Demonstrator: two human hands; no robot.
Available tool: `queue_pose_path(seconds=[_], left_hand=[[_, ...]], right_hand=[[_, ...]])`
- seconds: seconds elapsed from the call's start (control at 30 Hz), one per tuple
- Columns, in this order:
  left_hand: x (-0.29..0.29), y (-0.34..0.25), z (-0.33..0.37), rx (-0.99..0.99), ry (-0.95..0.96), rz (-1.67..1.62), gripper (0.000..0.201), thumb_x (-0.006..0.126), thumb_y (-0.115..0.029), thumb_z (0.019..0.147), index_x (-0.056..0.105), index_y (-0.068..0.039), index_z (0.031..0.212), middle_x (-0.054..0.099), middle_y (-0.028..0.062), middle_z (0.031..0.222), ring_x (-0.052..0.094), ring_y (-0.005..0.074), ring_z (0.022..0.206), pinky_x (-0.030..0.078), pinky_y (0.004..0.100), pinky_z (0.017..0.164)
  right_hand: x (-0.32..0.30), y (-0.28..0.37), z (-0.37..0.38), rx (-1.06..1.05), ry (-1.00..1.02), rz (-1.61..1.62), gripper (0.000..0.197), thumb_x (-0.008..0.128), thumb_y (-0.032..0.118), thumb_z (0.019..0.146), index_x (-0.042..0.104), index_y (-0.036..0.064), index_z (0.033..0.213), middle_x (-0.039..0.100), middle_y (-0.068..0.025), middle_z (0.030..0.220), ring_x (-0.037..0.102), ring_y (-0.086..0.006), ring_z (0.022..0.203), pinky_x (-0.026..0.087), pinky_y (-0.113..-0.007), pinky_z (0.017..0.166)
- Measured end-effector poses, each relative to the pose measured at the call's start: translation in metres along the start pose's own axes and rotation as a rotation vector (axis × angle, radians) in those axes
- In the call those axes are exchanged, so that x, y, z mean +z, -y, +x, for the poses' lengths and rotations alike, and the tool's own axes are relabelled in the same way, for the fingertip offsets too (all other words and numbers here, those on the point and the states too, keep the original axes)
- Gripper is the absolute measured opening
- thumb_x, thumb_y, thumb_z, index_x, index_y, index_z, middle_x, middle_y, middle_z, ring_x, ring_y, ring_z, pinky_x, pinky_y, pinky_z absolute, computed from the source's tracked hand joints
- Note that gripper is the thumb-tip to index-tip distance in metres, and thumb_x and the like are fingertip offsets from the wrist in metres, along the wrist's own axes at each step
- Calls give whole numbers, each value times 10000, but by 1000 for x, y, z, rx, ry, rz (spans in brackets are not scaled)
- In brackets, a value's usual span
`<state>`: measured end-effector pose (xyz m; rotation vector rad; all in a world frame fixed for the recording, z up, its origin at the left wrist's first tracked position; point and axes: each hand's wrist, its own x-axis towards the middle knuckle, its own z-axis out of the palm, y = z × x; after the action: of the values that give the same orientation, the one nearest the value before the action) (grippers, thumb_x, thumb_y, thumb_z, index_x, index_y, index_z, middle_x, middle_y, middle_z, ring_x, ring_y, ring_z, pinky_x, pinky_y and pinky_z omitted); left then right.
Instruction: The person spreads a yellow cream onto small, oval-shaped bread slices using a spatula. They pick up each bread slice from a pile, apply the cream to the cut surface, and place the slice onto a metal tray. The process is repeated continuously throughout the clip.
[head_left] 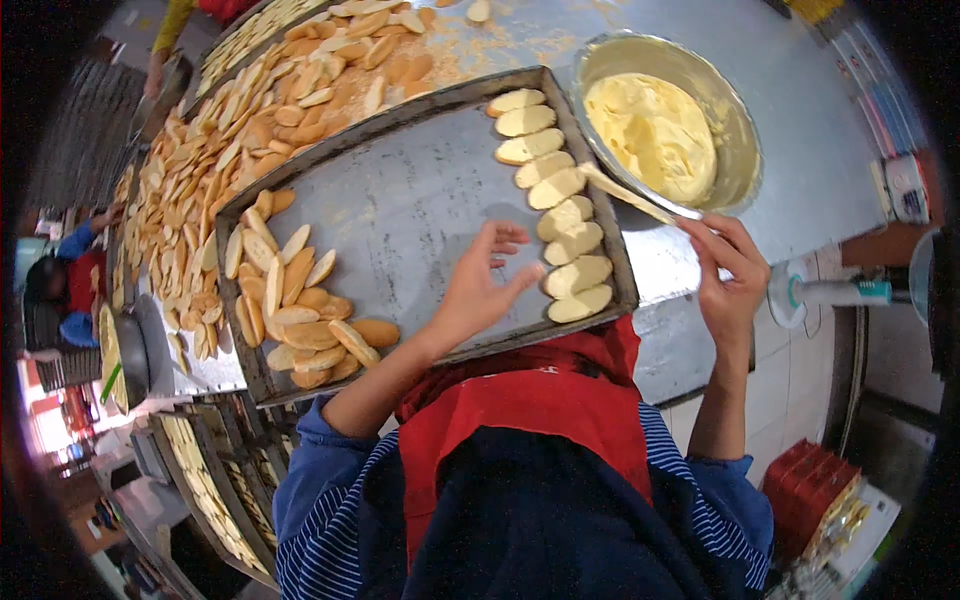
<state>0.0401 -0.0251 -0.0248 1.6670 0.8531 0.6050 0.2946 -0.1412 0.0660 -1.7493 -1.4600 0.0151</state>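
Observation:
My right hand (728, 262) is closed on a cream-coated spreading knife (630, 192), which points left over the right rim of a metal baking tray (380, 130). My left hand (487, 280) is over the tray with fingers apart and nothing in it, its thumb close to the coated slices. A column of oval bread slices (556, 187) topped with pale yellow cream lines the tray's right side. Plain bread slices (300, 300) lie heaped in the tray's left end. Beyond the right rim stands a metal bowl (740, 130) of yellow cream (650, 130).
A large heap of bread slices (250, 120) covers the table at the left, with crumbs beside it. Filled trays (205, 490) stand in a rack at lower left. Another person (85, 285) is at the far left. A red crate (812, 495) sits at lower right.

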Motion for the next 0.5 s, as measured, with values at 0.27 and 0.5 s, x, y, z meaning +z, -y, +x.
queue_pose_path(seconds=[0.27,0.5], left_hand=[[-87,-28,-8,-40,-143,-1833,495,463,-369,990,439,38,1271,477,184,1328,483,299,1214,375,458,1081],[-100,4,-60,56,-446,-834,493,413,-436,997,433,-37,1286,495,165,1314,490,286,1202,372,443,1050]], right_hand=[[0,-14,-4,27,-56,35,276,639,-100,818,742,47,1028,662,-71,946,622,-153,861,486,-248,730],[3,-19,-5,-39,-34,-2,268,627,-78,849,733,42,1064,665,-77,972,616,-163,915,488,-272,795]])
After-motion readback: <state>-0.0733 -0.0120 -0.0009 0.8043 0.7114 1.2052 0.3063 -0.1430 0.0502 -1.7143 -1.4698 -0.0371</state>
